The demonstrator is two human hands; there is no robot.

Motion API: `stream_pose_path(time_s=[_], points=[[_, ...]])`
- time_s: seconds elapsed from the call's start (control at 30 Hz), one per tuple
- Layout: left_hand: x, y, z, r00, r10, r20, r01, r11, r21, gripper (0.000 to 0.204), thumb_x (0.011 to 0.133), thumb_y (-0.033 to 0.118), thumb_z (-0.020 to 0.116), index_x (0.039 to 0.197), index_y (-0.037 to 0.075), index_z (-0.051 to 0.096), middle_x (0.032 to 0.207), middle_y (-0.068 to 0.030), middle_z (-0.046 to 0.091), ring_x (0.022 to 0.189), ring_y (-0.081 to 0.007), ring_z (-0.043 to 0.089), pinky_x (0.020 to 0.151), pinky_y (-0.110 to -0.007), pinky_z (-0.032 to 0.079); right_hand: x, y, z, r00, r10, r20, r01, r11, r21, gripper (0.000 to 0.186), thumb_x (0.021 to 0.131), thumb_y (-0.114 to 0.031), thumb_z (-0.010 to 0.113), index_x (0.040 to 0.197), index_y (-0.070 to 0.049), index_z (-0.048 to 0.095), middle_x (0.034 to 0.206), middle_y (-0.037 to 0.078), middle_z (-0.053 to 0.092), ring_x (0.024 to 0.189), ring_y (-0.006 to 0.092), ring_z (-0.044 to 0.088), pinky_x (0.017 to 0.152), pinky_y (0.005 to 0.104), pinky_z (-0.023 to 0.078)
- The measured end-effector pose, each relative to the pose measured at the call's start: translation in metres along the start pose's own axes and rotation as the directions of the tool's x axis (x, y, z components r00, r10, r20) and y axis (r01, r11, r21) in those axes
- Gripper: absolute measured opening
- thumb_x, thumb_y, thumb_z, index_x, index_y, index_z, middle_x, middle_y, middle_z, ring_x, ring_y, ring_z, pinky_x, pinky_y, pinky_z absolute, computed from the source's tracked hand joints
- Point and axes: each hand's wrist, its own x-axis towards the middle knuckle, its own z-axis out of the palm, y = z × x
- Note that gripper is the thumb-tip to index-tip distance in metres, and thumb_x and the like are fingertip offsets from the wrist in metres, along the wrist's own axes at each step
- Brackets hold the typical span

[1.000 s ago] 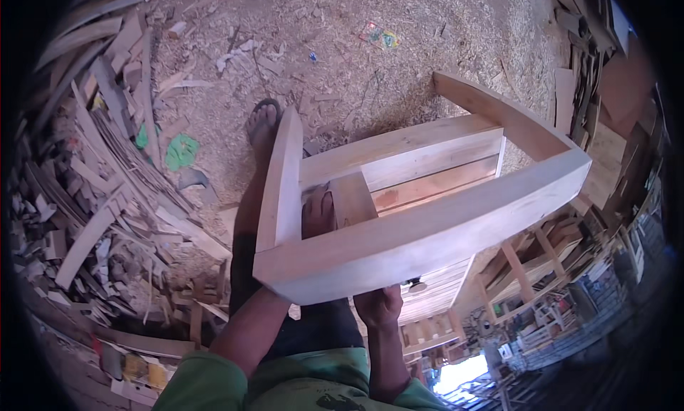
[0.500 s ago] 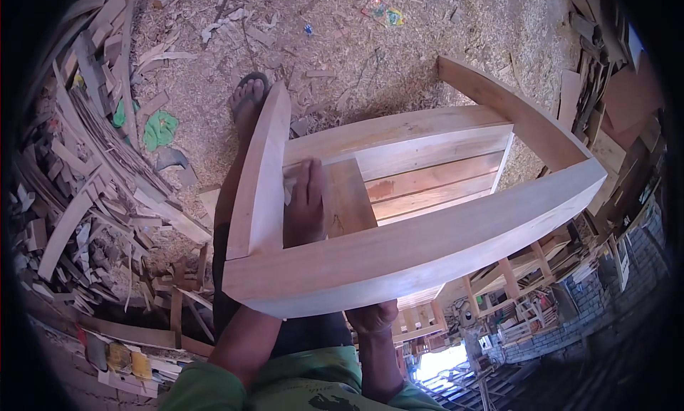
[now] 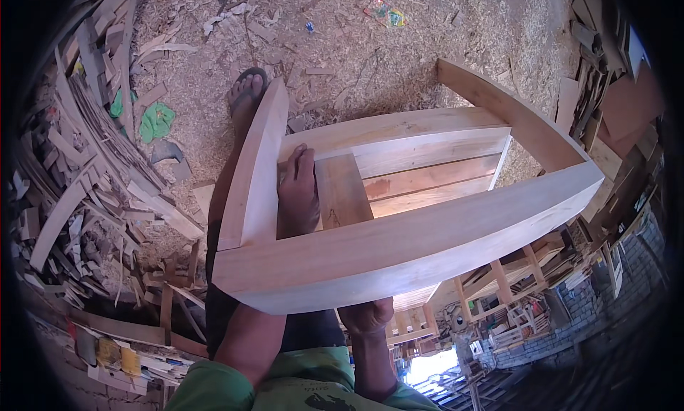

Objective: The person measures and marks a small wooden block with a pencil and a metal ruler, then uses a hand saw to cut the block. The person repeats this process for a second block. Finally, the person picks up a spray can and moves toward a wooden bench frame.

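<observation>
A pale wooden frame (image 3: 420, 215) fills the middle of the view, like part of a chair or stool, with curved outer pieces and several slats inside. My left hand (image 3: 298, 197) reaches up through the gap between its left curved piece (image 3: 249, 176) and a cross board (image 3: 343, 190). The bent fingers are pressed together by the far rail (image 3: 399, 129); whatever they hold is too hidden to name. Below the near rail, my right hand (image 3: 367, 317) is closed on the frame's underside, its fingertips partly covered by the wood.
Heaps of wood offcuts (image 3: 78, 147) lie along the left, with more boards (image 3: 605, 90) at the right. Sawdust and shavings cover the floor (image 3: 356, 48). A green cloth (image 3: 157, 122) lies near the left pile. My sandalled foot (image 3: 247, 90) rests beyond the frame's left piece.
My left hand has shifted slightly left inside the gap, its fingers now more bent toward the far rail. The frame and right hand have moved slightly left.
</observation>
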Motion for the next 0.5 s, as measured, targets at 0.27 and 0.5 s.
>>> stream_pose_path(time_s=[0.27,0.5], points=[[0.0,0.001,-0.002,1.0,-0.009,0.02,0.009,1.0,0.005,0.047,0.1,0.014,0.074,0.143,-0.002,0.065,0.146,-0.0294,0.07,0.136,-0.0484,0.069,0.113,-0.051,0.059,-0.002,0.0,-0.003,1.0,0.022,-0.006,-0.021,1.0,0.017,0.067,0.095,-0.038,0.079,0.153,-0.007,0.064,0.144,0.012,0.074,0.138,0.034,0.07,0.121,0.0565,0.054],[0.002,0.008,-0.007,0.999,-0.028,0.042,0.029,1.0,-0.008,0.046,0.1,0.011,0.072,0.144,-0.002,0.064,0.149,-0.0281,0.068,0.139,-0.0475,0.067,0.115,-0.05,0.058,-0.003,0.003,-0.008,0.999,0.025,0.028,-0.026,0.999,0.047,0.069,0.097,-0.041,0.078,0.155,-0.007,0.063,0.148,0.012,0.073,0.141,0.0339,0.068,0.124,0.0567,0.051]])
